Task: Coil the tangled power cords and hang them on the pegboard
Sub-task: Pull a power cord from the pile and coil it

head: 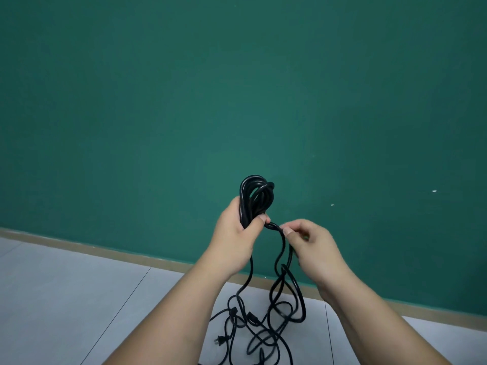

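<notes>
Head view shows me a green wall [237, 88] above a pale tiled floor [66, 299], where tangled black cords [263, 330] trail down from a coil [257, 196] gripped in the left hand [237, 233]'s curled fingers, the right hand [313, 248] pinching a strand just beside it, a plug [220, 340] lying lowest.

— What sort of place is this, would you say?
— Some plain indoor room, a studio or workroom maybe; I can't tell closer. The wall [237, 88] is one flat dark green, a tan skirting board [105, 250] runs along its foot, and the floor [66, 299] is big pale grey tiles with thin dark joints
— Anything else?
— Only black power cords [251, 318] tangled straight on those tiles
</notes>
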A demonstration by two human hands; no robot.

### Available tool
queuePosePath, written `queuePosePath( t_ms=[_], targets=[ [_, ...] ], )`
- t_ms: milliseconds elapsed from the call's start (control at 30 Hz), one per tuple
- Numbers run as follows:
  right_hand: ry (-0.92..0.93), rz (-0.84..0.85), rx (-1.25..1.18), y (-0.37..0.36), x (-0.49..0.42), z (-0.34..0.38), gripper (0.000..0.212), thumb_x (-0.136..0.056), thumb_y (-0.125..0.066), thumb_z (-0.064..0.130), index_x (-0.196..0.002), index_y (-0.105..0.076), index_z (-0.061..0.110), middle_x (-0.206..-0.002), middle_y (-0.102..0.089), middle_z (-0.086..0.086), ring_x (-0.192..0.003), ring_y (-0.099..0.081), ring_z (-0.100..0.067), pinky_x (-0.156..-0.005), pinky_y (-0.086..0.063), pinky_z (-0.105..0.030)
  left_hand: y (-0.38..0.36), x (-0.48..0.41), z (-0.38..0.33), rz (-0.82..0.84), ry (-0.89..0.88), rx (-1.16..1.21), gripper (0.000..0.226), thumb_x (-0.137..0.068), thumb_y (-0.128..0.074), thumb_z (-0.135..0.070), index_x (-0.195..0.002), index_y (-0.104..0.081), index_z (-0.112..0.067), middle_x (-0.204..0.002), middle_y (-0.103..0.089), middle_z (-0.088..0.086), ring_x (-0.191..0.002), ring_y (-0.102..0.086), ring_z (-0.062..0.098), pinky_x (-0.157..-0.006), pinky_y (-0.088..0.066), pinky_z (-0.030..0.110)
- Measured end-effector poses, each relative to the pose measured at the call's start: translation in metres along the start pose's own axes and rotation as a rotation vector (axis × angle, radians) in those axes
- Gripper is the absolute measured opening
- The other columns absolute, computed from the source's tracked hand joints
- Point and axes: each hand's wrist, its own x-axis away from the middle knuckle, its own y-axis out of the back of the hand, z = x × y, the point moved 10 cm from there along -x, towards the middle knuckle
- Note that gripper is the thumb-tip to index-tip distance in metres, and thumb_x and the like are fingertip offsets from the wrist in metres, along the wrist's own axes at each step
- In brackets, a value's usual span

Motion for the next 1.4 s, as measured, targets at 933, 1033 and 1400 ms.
queuePosePath(
  t_ms=[933, 1033, 1400],
  targets=[
    [0.151, 0.317, 0.407, -0.029, 0.000, -0.010, 0.035, -0.106, -0.057, 0.048, -0.138, -0.061, 0.035, -0.129, -0.067, 0.018, -0.120, -0.063, 0.000, -0.111, -0.048, -0.034, 0.016, 0.001, 0.033, -0.104, 0.312, 0.310, 0.008, -0.097, -0.066, -0.026, -0.095, -0.068, -0.018, -0.073, -0.057, 0.005, -0.067, -0.052, 0.023, -0.051, -0.033, 0.029],
    [0.115, 0.364, 0.190, -0.048, 0.006, -0.011, 0.015, -0.110, -0.054, 0.032, -0.114, -0.069, 0.033, -0.088, -0.074, 0.008, -0.084, -0.074, -0.011, -0.093, -0.059, -0.043, 0.008, 0.004, 0.036, -0.119, 0.350, 0.442, 0.008, -0.099, -0.064, -0.020, -0.095, -0.068, -0.015, -0.071, -0.056, 0.004, -0.065, -0.053, 0.022, -0.052, -0.040, 0.029],
    [0.236, 0.167, 0.565, -0.033, 0.006, 0.004, 0.027, -0.110, -0.049, 0.037, -0.102, -0.074, 0.032, -0.041, -0.044, 0.010, -0.040, -0.035, -0.012, -0.044, -0.029, -0.026, -0.008, 0.007, 0.039, -0.137, 0.438, 0.822, 0.005, -0.101, -0.063, -0.004, -0.105, -0.063, -0.003, -0.094, -0.073, 0.011, -0.098, -0.075, 0.036, -0.095, -0.060, 0.047]
  ],
)
